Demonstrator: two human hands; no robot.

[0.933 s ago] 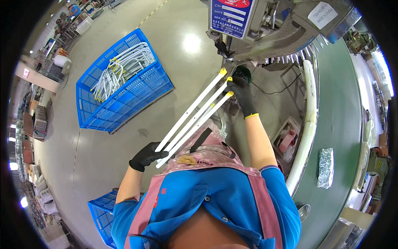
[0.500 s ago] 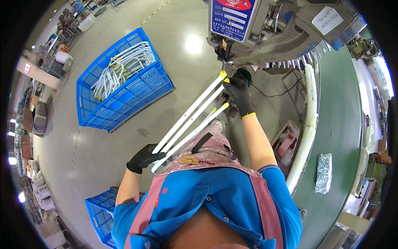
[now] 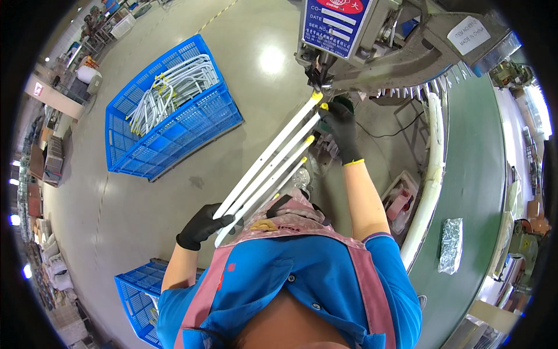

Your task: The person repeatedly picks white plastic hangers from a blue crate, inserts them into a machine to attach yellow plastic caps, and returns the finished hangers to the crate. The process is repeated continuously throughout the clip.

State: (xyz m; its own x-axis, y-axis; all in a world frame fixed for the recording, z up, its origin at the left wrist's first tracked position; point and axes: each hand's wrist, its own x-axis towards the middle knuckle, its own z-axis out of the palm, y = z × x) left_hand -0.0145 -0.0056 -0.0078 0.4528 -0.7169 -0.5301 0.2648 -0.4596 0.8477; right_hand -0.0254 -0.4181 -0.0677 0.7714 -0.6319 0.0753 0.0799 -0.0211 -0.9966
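My left hand (image 3: 201,225), in a black glove, is closed around the lower ends of several white tubes (image 3: 263,161) with yellow end pieces. They slant up to the right, fanned a little apart. The uppermost tube's yellow end (image 3: 317,96) is at the tool tip of a grey metal machine (image 3: 323,72). My right hand (image 3: 342,131), gloved in black with a yellow cuff, pinches the second tube close to its yellow end. The shorter-looking tubes below hang free of my right hand, and their lower parts are partly hidden by the others and my apron.
A blue crate (image 3: 180,152) filled with white, yellow-tipped tube frames (image 3: 174,87) stands on the floor at left. Another blue crate (image 3: 131,302) is at lower left. A green work surface (image 3: 465,192) with a clear plastic packet (image 3: 450,245) runs along the right, beside a white padded rail (image 3: 429,186).
The tubes have shifted slightly and their lower yellow ends are spread farther apart. My right hand has moved a little to the right and down, still at the second tube's end.
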